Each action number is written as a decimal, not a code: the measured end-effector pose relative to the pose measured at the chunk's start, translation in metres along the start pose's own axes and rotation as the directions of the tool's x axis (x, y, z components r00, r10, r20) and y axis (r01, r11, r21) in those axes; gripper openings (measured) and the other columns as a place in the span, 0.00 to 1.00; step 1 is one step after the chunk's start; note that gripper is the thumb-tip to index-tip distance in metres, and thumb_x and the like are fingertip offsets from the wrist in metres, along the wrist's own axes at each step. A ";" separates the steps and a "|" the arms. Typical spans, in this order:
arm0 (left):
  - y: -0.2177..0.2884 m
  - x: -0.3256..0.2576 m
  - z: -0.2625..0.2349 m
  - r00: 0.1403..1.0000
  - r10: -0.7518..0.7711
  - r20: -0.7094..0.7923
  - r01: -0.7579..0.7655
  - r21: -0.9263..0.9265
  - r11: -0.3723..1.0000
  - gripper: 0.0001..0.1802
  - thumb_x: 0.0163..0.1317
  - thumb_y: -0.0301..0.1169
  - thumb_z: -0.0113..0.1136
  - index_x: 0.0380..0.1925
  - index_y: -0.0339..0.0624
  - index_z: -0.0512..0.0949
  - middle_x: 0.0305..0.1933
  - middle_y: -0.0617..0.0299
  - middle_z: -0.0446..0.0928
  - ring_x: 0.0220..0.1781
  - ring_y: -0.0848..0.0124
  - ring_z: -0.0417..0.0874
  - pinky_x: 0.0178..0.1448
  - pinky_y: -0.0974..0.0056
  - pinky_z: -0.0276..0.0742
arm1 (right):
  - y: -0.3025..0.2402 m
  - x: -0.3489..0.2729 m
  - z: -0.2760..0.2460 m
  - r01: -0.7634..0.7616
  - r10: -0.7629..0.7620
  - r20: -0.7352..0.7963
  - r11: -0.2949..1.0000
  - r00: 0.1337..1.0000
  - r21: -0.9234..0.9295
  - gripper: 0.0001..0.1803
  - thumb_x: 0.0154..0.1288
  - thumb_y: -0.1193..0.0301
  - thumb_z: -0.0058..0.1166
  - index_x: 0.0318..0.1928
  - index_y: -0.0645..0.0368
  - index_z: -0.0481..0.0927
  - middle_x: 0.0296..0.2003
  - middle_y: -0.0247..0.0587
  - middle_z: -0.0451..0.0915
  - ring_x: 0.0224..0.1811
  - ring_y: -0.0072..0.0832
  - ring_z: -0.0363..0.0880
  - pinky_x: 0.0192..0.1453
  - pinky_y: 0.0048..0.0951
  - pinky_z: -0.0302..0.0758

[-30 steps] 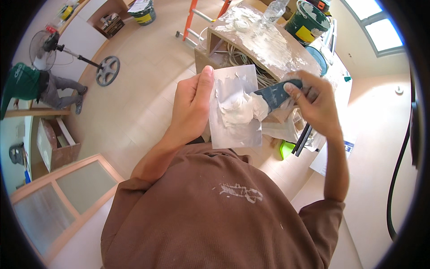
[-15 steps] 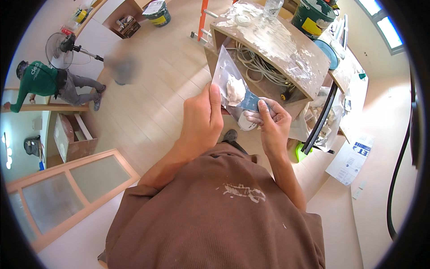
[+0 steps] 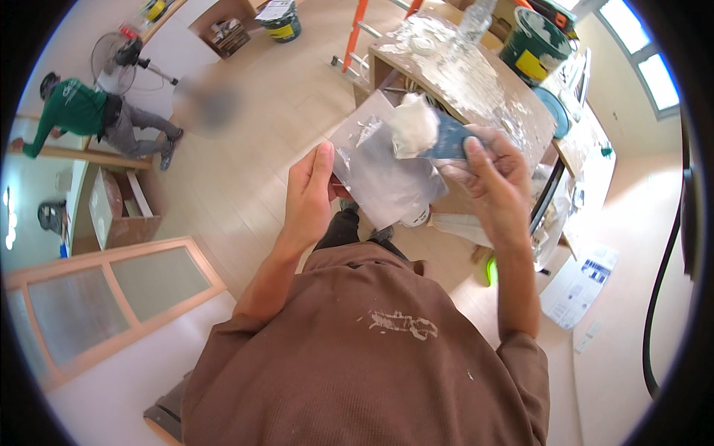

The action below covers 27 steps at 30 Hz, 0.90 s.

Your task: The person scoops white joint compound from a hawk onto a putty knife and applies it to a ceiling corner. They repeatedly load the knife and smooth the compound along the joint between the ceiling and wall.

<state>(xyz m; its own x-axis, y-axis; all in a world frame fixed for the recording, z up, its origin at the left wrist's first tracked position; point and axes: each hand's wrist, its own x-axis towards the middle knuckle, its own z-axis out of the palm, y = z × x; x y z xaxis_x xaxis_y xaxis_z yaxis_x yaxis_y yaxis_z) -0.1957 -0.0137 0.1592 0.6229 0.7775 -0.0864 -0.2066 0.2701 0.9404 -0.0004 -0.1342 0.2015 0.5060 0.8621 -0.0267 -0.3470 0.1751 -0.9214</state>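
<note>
My left hand (image 3: pixel 310 186) grips the near-left edge of a thin, square grey plate (image 3: pixel 390 182), thumb on top; something red shows beneath it by the fingers. Smears of white putty mark the plate's far part. In my right hand (image 3: pixel 494 171) is a blue putty knife (image 3: pixel 448 140), its thumb pressed along the blade's near end. A thick lump of white putty (image 3: pixel 413 128) sits on the blade, above the plate's right side. Whether the blade touches the plate I cannot tell. Pale smudges cover my right fingers.
A putty-smeared wooden cabinet (image 3: pixel 476 74) stands ahead right, with a dark green bucket (image 3: pixel 532 48) and a clear bottle (image 3: pixel 476 21). An orange ladder (image 3: pixel 357 33) stands behind. At far left, a person in green (image 3: pixel 82 115) bends near a fan (image 3: pixel 128 53). A framed glass panel (image 3: pixel 111 305) lies left.
The plate has turned flatter, showing its broad face. My right hand has moved right and up with the putty knife, lifting the putty lump; my left hand has shifted slightly left.
</note>
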 end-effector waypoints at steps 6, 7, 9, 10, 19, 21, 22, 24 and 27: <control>0.021 0.013 -0.029 0.986 -0.148 0.078 0.166 -0.322 0.932 0.19 0.71 0.39 0.42 0.41 0.33 0.75 0.34 0.61 0.78 0.32 0.77 0.79 0.35 0.70 0.77 | -0.039 0.011 0.026 0.222 -0.217 0.072 0.817 0.973 -0.531 0.13 0.62 0.84 0.50 0.47 0.72 0.75 0.34 0.48 0.83 0.34 0.28 0.84 0.36 0.21 0.80; 0.025 0.014 -0.034 0.979 -0.173 0.108 0.200 -0.338 0.920 0.18 0.70 0.39 0.44 0.41 0.33 0.75 0.33 0.61 0.78 0.32 0.77 0.79 0.35 0.70 0.76 | -0.035 0.015 0.030 0.405 -0.350 0.208 0.731 0.914 -0.550 0.12 0.60 0.85 0.49 0.46 0.72 0.76 0.35 0.50 0.83 0.34 0.31 0.84 0.37 0.23 0.80; 0.030 0.023 -0.032 0.972 -0.231 0.035 0.229 -0.347 0.910 0.18 0.69 0.41 0.47 0.39 0.35 0.76 0.34 0.63 0.78 0.33 0.79 0.78 0.36 0.71 0.75 | -0.022 0.025 0.035 0.719 -0.552 0.463 0.485 0.693 -0.498 0.13 0.57 0.88 0.46 0.43 0.71 0.78 0.35 0.55 0.83 0.35 0.37 0.85 0.38 0.26 0.81; 0.032 0.028 -0.031 0.965 -0.261 -0.004 0.243 -0.351 0.904 0.18 0.68 0.41 0.48 0.39 0.36 0.77 0.34 0.64 0.78 0.33 0.79 0.78 0.36 0.71 0.75 | -0.027 0.031 0.042 0.831 -0.556 0.631 0.237 0.541 -0.504 0.17 0.51 0.92 0.43 0.40 0.71 0.80 0.36 0.60 0.82 0.39 0.45 0.85 0.42 0.34 0.82; 0.040 0.088 -0.069 0.957 -0.284 0.052 0.277 -0.446 0.851 0.20 0.65 0.47 0.52 0.36 0.41 0.79 0.32 0.70 0.77 0.31 0.85 0.74 0.36 0.76 0.70 | -0.003 0.086 0.083 0.909 -0.518 0.772 0.027 0.369 -0.417 0.12 0.48 0.87 0.59 0.36 0.66 0.79 0.38 0.51 0.83 0.43 0.49 0.83 0.44 0.37 0.83; 0.047 0.104 -0.078 0.951 -0.309 0.028 0.289 -0.447 0.847 0.20 0.65 0.48 0.52 0.37 0.41 0.79 0.31 0.70 0.77 0.31 0.85 0.74 0.35 0.76 0.70 | -0.004 0.098 0.092 0.900 -0.512 0.772 0.007 0.378 -0.436 0.12 0.49 0.86 0.60 0.36 0.64 0.79 0.37 0.49 0.83 0.42 0.48 0.83 0.41 0.36 0.83; 0.050 0.113 -0.083 0.955 -0.293 0.036 0.277 -0.451 0.848 0.21 0.64 0.48 0.52 0.37 0.40 0.79 0.31 0.70 0.77 0.31 0.85 0.74 0.34 0.76 0.70 | -0.005 0.105 0.095 0.897 -0.507 0.773 0.001 0.381 -0.442 0.11 0.49 0.86 0.60 0.36 0.64 0.79 0.37 0.49 0.83 0.42 0.48 0.83 0.41 0.35 0.83; 0.055 0.130 -0.093 0.961 -0.270 0.055 0.265 -0.460 0.848 0.22 0.64 0.49 0.53 0.37 0.40 0.79 0.31 0.69 0.76 0.30 0.85 0.74 0.33 0.76 0.70 | -0.007 0.116 0.102 0.887 -0.492 0.773 -0.005 0.400 -0.462 0.10 0.50 0.85 0.60 0.35 0.63 0.79 0.36 0.47 0.83 0.42 0.47 0.84 0.41 0.34 0.83; 0.059 0.150 -0.105 0.965 -0.251 0.072 0.255 -0.450 0.855 0.22 0.64 0.49 0.52 0.37 0.39 0.79 0.32 0.69 0.77 0.29 0.85 0.74 0.34 0.76 0.70 | -0.006 0.129 0.105 0.878 -0.479 0.774 -0.015 0.414 -0.479 0.10 0.50 0.85 0.60 0.34 0.62 0.79 0.36 0.47 0.83 0.42 0.47 0.84 0.40 0.34 0.83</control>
<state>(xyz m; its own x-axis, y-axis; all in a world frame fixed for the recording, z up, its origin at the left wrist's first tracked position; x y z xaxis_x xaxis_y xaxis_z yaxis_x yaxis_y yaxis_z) -0.1937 0.1791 0.1673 0.7073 0.6422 -0.2955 -0.3575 0.6855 0.6342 -0.0157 0.0259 0.2446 -0.2354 0.6410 0.7306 0.8276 0.5263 -0.1952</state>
